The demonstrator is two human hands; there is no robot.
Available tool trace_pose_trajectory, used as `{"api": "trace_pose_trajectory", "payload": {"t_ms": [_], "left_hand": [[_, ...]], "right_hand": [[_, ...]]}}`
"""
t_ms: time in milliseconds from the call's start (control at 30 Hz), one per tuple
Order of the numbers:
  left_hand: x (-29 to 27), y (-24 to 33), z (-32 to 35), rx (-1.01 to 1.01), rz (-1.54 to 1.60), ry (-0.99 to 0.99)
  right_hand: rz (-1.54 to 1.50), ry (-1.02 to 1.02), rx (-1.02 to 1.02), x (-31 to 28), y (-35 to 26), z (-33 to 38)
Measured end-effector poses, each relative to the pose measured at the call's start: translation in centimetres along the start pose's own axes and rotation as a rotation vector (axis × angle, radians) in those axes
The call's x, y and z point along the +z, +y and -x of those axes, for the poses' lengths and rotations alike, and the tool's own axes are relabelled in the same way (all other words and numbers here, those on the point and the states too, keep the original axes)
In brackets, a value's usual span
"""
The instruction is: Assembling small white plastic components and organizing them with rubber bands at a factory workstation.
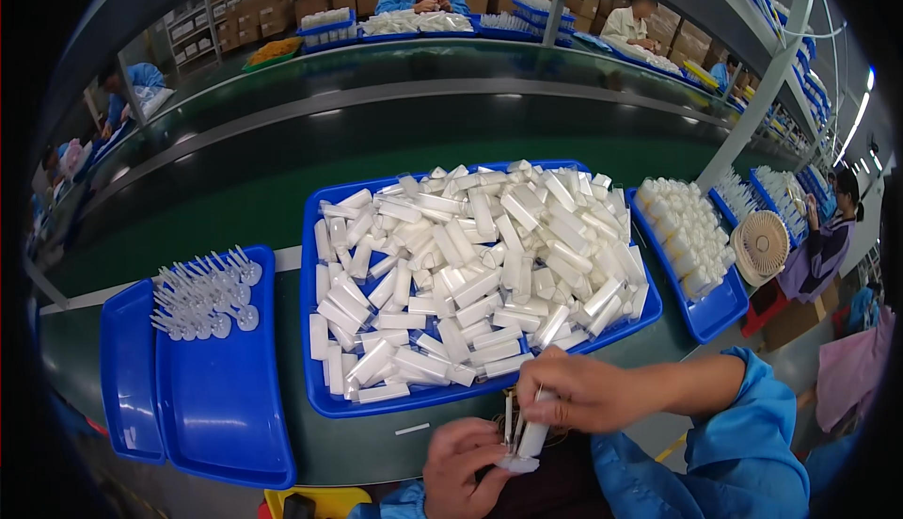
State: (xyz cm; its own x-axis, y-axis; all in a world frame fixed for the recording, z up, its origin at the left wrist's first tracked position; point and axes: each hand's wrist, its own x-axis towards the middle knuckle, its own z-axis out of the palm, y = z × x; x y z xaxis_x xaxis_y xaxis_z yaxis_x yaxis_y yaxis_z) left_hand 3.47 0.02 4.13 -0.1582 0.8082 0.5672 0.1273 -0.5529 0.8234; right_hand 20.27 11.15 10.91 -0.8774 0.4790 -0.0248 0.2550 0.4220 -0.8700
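Close to my body, at the table's front edge, both hands are closed on small parts. My left hand [463,467] grips a clear plastic base [519,463] with thin upright stems. From above, my right hand [585,393] pinches a white tubular piece [534,438], whose lower end is at that base; whether it is seated there I cannot tell. Just beyond my hands lies a large blue tray [324,404] heaped with white, clear-edged tubes [470,286]. A thin white strip [412,429] rests on the table left of my hands.
To the left, a blue tray [221,415] holds clear stemmed bases [205,295], overlapping another blue tray [130,368]. At right, a tray [720,314] carries upright white pieces [685,232] beside a round basket [760,244]. A conveyor [451,128] runs behind; people work across it.
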Motion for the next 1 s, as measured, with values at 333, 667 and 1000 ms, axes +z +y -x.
{"api": "trace_pose_trajectory", "payload": {"t_ms": [333,667,1000], "left_hand": [[-0.6,-1.2,2.1,-0.231,0.292,0.221],[-2.6,0.4,0.3,0.016,-0.163,0.113],[-2.1,-0.8,-0.8,0.002,-0.162,0.003]], "right_hand": [[0.514,0.081,-0.304,-3.2,1.8,-6.5],[0.901,0.134,-0.061,-3.1,3.2,-10.8],[-0.893,0.038,0.239,-1.8,0.6,-7.7]]}}
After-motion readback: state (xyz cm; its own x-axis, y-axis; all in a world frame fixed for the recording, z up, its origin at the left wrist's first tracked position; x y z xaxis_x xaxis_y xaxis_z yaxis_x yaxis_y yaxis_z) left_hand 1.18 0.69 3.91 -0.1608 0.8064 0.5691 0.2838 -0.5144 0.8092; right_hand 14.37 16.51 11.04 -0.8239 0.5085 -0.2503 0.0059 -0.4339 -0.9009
